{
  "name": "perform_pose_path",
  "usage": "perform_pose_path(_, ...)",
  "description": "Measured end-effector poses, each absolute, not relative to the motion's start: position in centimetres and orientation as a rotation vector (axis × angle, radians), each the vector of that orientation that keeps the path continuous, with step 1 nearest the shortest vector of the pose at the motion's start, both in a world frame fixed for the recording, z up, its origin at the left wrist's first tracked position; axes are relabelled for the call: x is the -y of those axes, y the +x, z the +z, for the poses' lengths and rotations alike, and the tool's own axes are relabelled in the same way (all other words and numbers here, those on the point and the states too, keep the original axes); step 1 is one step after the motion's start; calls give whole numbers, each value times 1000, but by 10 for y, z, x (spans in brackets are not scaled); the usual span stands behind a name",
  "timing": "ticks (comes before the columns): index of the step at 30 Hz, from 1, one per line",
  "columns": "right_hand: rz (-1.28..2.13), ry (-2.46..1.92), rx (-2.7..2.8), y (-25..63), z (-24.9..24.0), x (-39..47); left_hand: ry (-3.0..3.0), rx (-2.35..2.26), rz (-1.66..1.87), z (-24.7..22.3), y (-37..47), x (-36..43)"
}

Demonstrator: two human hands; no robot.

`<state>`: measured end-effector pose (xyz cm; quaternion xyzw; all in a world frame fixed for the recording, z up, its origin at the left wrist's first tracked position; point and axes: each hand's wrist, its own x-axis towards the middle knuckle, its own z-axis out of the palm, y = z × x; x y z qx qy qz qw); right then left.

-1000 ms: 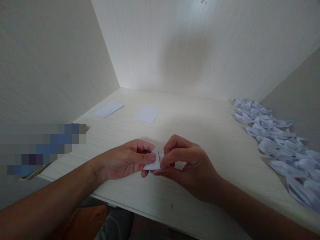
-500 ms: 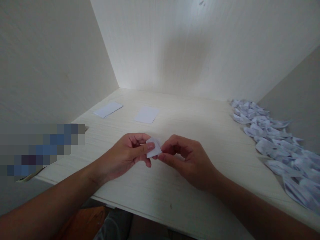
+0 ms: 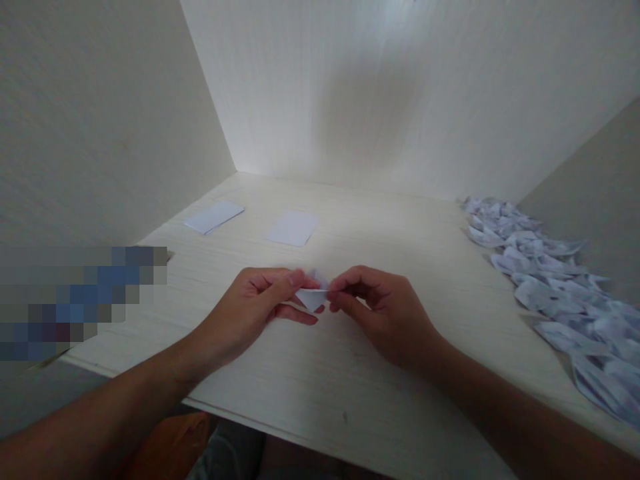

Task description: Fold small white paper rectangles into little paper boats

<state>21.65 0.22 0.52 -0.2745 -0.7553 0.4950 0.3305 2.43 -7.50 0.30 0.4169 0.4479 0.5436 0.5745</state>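
Note:
A small piece of folded white paper (image 3: 313, 300) is held above the table, between my two hands. My left hand (image 3: 270, 293) pinches its left side, the thumb on top and the other fingers behind and below. The thumb and forefinger of my right hand (image 3: 373, 293) grip its right corner. A pointed flap hangs down toward me, and another part of the paper stands up behind the fingers. My fingertips hide some of its edges.
On the pale table (image 3: 390, 233) lie a square white sheet (image 3: 293, 227) and, farther left, a thin stack of white paper (image 3: 215, 217). Many folded paper pieces (image 3: 555, 280) are heaped along the right side. A board wall (image 3: 300, 87) closes off the back.
The folded paper has turned from a flat face toward me to showing its edge, with a flap pointing down. Both hands have shifted slightly, the right one a little to the right.

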Motion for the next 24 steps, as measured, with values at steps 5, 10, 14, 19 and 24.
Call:
perform_pose_path(5, 1293, -639, 1955, 216, 5, -2, 1048, -1161, 1234, -1, 24, 74)
perform_pose_path(10, 1389, -566, 1905, 216, 5, -2, 1073, -1195, 1213, -3, 22, 76)
perform_pose_path(14, 1513, -630, 1820, 215, 4, -1, 1069, -1241, 1229, 3, 25, 78)
perform_pose_path(19, 1460, -674, 1790, 214, 2, -1, 1063, -1255, 1316, 8, 30, 78)
perform_pose_path(24, 1415, -701, 1778, 213, 2, -1, 1084, -1292, 1375, 8, 30, 78)
